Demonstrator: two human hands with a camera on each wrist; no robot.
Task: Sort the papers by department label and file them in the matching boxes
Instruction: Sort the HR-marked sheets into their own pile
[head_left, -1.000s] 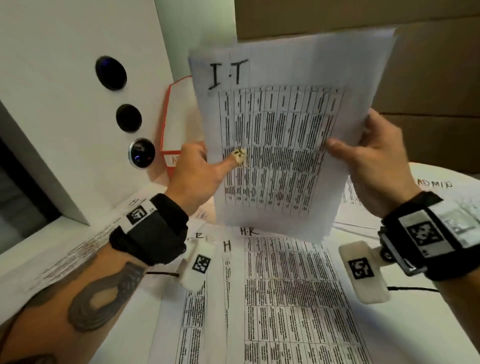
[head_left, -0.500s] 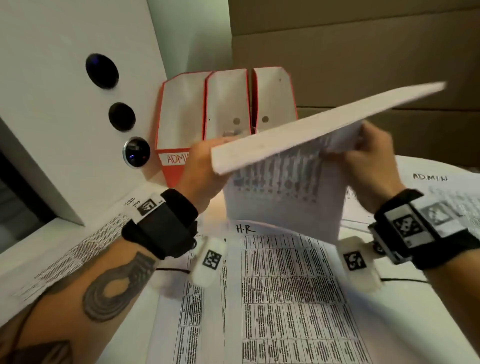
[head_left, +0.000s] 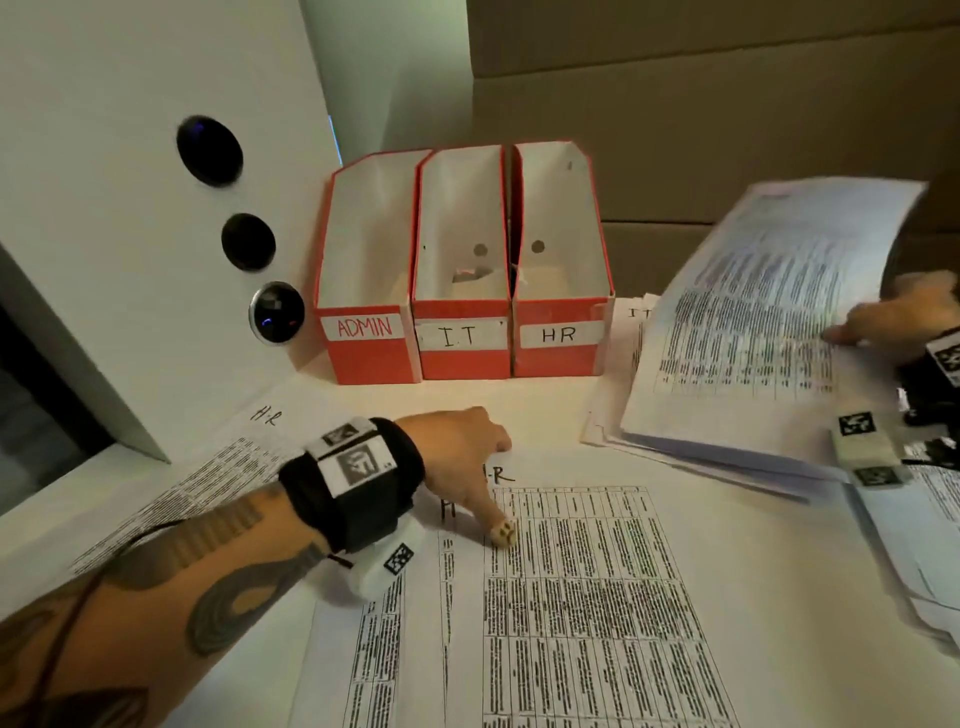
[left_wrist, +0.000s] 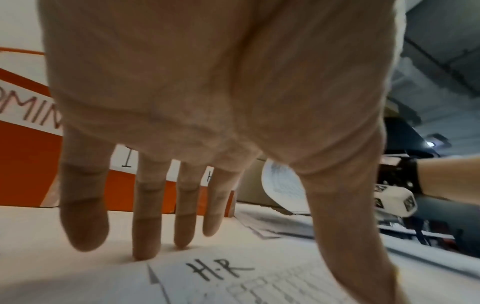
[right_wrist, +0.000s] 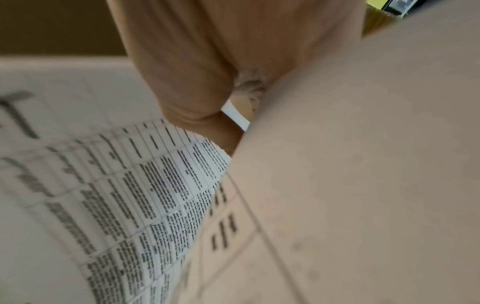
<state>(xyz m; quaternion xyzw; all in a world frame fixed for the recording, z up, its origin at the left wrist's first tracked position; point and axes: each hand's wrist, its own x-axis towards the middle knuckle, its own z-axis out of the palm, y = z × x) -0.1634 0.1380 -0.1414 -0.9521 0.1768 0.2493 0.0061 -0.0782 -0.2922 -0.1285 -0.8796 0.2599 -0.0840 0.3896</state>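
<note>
Three red file boxes stand side by side at the back, labelled ADMIN (head_left: 363, 332), IT (head_left: 462, 338) and HR (head_left: 561, 332). My right hand (head_left: 893, 317) pinches a printed IT sheet (head_left: 769, 312) at its right edge. The sheet curves up over a paper stack (head_left: 618, 421) on the right. In the right wrist view my thumb (right_wrist: 187, 82) lies on that sheet (right_wrist: 130, 205). My left hand (head_left: 467, 447) rests with straight fingers (left_wrist: 145, 236) at the top of an HR sheet (head_left: 571, 571), beside its label (left_wrist: 221, 273).
A white device (head_left: 130, 208) with dark round lenses fills the left side. Cardboard walls (head_left: 727, 130) close the back. More printed sheets lie to the left (head_left: 234, 467) and at the right edge (head_left: 924, 545).
Both hands held the IT sheet up in front. My left hand let go and dropped onto the HR sheet. My right hand swung the sheet right, over the stack.
</note>
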